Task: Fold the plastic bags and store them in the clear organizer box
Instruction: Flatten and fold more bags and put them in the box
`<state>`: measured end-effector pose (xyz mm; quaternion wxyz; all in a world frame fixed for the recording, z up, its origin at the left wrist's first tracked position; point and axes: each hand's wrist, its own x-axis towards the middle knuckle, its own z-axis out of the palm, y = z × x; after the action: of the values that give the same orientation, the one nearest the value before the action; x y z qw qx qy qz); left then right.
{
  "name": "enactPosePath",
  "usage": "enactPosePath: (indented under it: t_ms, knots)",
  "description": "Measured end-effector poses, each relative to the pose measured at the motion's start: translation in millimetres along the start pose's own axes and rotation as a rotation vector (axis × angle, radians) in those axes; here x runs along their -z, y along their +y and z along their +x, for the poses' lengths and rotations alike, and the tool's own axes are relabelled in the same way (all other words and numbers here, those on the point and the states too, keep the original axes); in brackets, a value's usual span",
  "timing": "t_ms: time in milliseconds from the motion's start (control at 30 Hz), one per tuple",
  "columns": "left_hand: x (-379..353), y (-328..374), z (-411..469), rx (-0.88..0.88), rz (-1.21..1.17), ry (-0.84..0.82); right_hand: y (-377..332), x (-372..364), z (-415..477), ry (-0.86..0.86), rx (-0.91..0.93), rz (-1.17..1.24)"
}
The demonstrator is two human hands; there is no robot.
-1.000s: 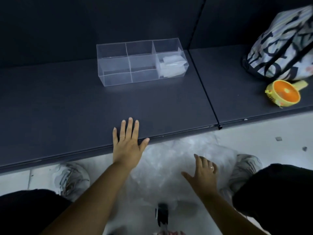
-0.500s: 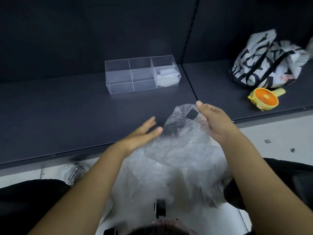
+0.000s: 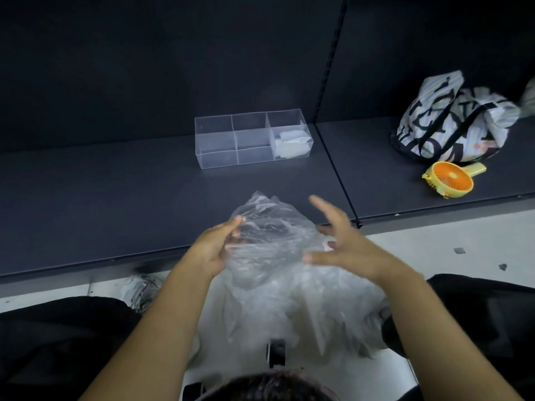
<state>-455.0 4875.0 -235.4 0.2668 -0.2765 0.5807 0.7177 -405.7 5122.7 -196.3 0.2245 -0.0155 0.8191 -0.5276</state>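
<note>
One bag (image 3: 270, 227), left hand (image 3: 212, 250), right hand (image 3: 346, 247), one box (image 3: 217, 147)

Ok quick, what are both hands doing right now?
Left hand: holding the bag, pinched between thumb and fingers.
Right hand: open, fingers spread at the bag's side, gripping nothing.

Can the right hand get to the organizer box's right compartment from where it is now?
Probably yes. The right hand is open and holds nothing, nothing stands on the shelf between it and the organizer box, and the box looks open-topped. The left hand grips the plastic bag.
</note>
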Motion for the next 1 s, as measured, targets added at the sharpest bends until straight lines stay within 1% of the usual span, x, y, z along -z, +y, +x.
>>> enactPosePath:
  t_ms: [33, 67, 133, 200, 300, 333, 367, 400, 433, 467, 500, 533, 567, 600, 633, 667, 700, 733, 800, 867, 933, 967, 1000]
  knots:
    - [1.5, -0.6, -2.2, 0.043, -0.016, -0.009, 0.2, -13.0, 4.4, 0.003, 0.031, -0.105]
    - [3.2, -1.8, -3.3, 0.077, -0.019, -0.016, 1.8, -26.6, 10.1, 0.059, 0.057, -0.149]
    - [5.2, -4.6, -3.7, 0.117, 0.001, 0.013, 5.1, -46.3, 18.3, 0.204, 0.066, -0.117]
    - [8.6, -6.7, -2.5, 0.131, -0.02, 0.049, 8.8, -50.1, 22.0, 0.286, 0.015, -0.066]
    - [19.3, -6.6, 2.6, 0.148, -0.098, 0.074, 11.2, -37.7, 22.1, 0.318, -0.035, 0.018]
    - [22.6, -6.6, 4.9, 0.124, -0.086, 0.124, 9.7, -33.7, 20.8, 0.318, -0.039, 0.066]
    - [25.3, -7.5, 8.4, 0.058, 0.008, 0.219, 7.8, -30.4, 19.3, 0.322, -0.044, 0.126]
    - [27.3, -8.9, 12.9, -0.056, 0.185, 0.356, 4.8, -27.9, 17.9, 0.323, -0.057, 0.2]
    - [26.6, -8.0, 13.9, -0.225, 0.374, 0.484, 1.5, -25.6, 16.4, 0.315, -0.076, 0.276]
    - [22.8, -3.9, 9.3, -0.426, 0.517, 0.522, -2.1, -23.8, 15.3, 0.295, -0.099, 0.344]
    - [15.7, 2.8, 1.4, -0.594, 0.591, 0.416, -6.0, -22.5, 14.9, 0.264, -0.124, 0.405]
    - [5.4, 9.9, -7.3, -0.683, 0.649, 0.205, -10.6, -21.8, 14.7, 0.23, -0.148, 0.465]
    - [-8.0, 17.0, -17.5, -0.696, 0.741, -0.028, -14.8, -21.6, 14.4, 0.197, -0.17, 0.527]
    - [-20.5, 21.3, -27.3, -0.674, 0.855, -0.212, -18.7, -21.5, 14.7, 0.17, -0.187, 0.6]
    - [-30.0, 21.8, -33.3, -0.662, 0.936, -0.315, -22.3, -21.0, 14.9, 0.156, -0.194, 0.683]
    - [-35.8, 20.4, -34.5, -0.659, 0.953, -0.342, -25.5, -20.0, 15.1, 0.165, -0.199, 0.77]
    - [-39.0, 19.3, -35.8, -0.645, 0.902, -0.326, -27.5, -18.2, 15.3, 0.202, -0.205, 0.849]
    - [-40.6, 18.7, -37.9, -0.625, 0.8, -0.293, -28.1, -15.3, 15.1, 0.266, -0.211, 0.903]
    - [-35.8, 15.5, -37.1, -0.569, 0.634, -0.229, -24.6, -8.3, 14.6, 0.439, -0.222, 0.894]
    - [-27.7, 13.5, -35.4, -0.471, 0.589, -0.197, -18.2, -1.5, 14.2, 0.549, -0.201, 0.816]
    - [-19.4, 11.6, -30.8, -0.379, 0.521, -0.181, -12.9, 5.6, 13.0, 0.552, -0.154, 0.733]
    - [-16.7, 10.4, -27.7, -0.377, 0.476, -0.122, -10.7, 9.8, 12.1, 0.515, -0.131, 0.668]
    - [-14.4, 9.4, -22.9, -0.426, 0.475, -0.005, -9.8, 13.9, 10.8, 0.455, -0.113, 0.6]
